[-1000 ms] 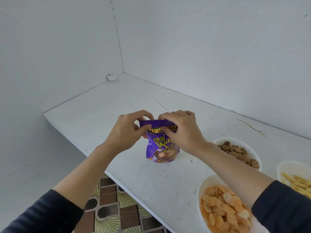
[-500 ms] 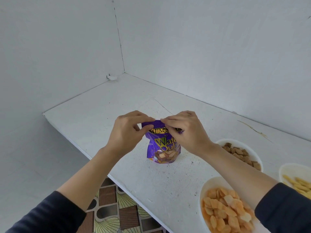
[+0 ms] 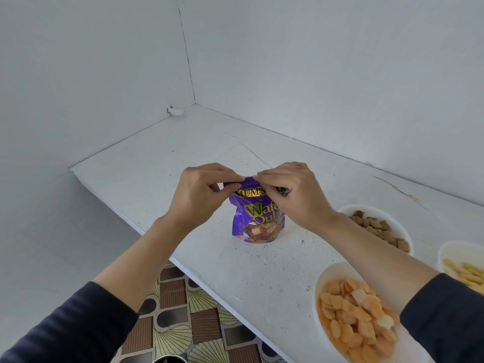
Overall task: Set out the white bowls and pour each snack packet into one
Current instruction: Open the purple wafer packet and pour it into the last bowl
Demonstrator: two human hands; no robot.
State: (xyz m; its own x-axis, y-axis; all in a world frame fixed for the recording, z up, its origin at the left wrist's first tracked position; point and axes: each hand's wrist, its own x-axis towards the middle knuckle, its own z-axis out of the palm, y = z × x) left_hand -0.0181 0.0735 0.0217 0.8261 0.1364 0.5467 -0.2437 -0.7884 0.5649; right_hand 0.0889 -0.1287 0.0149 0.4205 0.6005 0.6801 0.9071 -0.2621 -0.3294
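A purple wafer snack packet [image 3: 258,221] stands upright on the white shelf [image 3: 183,158]. My left hand [image 3: 200,195] pinches the packet's top left corner and my right hand [image 3: 296,195] pinches its top edge on the right; the fingertips nearly meet above it. To the right stand three white bowls: one with brown squares [image 3: 379,226], one with orange chips [image 3: 351,313] near the front edge, and one with yellow sticks [image 3: 463,265] cut off by the frame's right side.
White walls close the shelf at the back and left, meeting in a corner [image 3: 195,103]. A small white fitting [image 3: 176,111] sits at the left wall. Below the shelf's front edge lies a patterned tiled floor [image 3: 188,323].
Both hands have shifted slightly upward along the packet's top edge and their fingertips have come closer together. The packet stays upright in the same spot.
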